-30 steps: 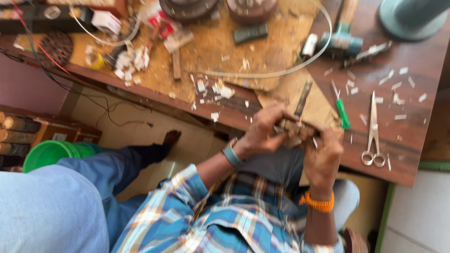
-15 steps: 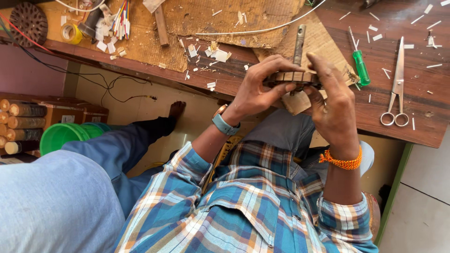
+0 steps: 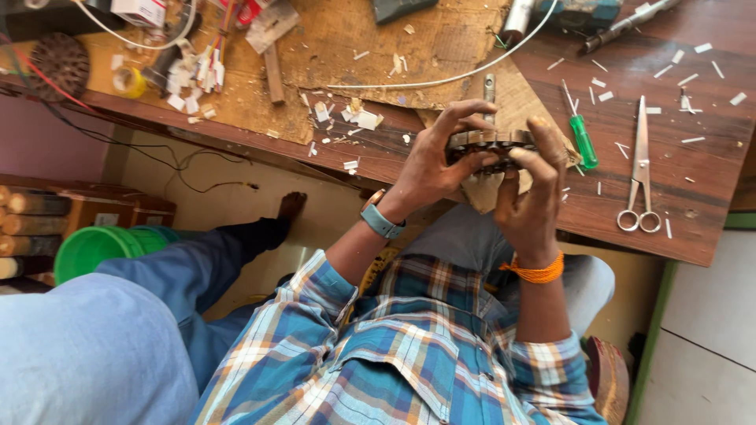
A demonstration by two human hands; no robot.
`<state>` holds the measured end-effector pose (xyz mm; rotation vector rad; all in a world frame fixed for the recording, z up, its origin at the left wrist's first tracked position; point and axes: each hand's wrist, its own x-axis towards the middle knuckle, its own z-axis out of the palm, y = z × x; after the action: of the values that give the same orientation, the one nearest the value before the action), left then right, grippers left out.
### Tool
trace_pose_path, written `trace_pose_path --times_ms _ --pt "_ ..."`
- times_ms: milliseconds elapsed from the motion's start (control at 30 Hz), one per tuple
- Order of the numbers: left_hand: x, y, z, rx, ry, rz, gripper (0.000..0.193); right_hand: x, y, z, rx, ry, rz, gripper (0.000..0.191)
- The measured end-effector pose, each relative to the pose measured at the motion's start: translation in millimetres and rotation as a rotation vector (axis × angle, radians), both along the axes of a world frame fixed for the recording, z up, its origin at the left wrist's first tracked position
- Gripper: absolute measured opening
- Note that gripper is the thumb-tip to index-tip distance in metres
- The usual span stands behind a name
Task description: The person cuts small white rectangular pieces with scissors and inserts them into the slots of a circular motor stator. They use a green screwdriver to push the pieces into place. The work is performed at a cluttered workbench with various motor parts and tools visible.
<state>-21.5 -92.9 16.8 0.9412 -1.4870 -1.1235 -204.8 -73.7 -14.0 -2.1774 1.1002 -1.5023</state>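
Both hands — left hand (image 3: 429,169), right hand (image 3: 531,197) — clamped together on ribbed brown metal ring (image 3: 490,149), held above wooden workbench (image 3: 630,212) edge; slip likely drops it — green-handled screwdriver (image 3: 583,142) just beside.

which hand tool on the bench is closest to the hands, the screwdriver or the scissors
The green-handled screwdriver: it lies just beside the right hand, while the steel scissors lie farther along the brown wooden bench.

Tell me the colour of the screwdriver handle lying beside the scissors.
Green. The screwdriver handle shows clearly in the head view, left of the scissors.
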Motion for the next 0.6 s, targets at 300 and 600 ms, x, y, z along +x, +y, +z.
trace_pose_path --times_ms 300,600 --pt "7 6 -21 -0.402 -0.207 0.130 0.046 24 14 -32 -0.133 0.189 -0.290 0.034" --pt "7 10 -6 -0.425 -0.264 0.186 0.046 18 18 -19 -0.103 0.051 -0.270 0.045"
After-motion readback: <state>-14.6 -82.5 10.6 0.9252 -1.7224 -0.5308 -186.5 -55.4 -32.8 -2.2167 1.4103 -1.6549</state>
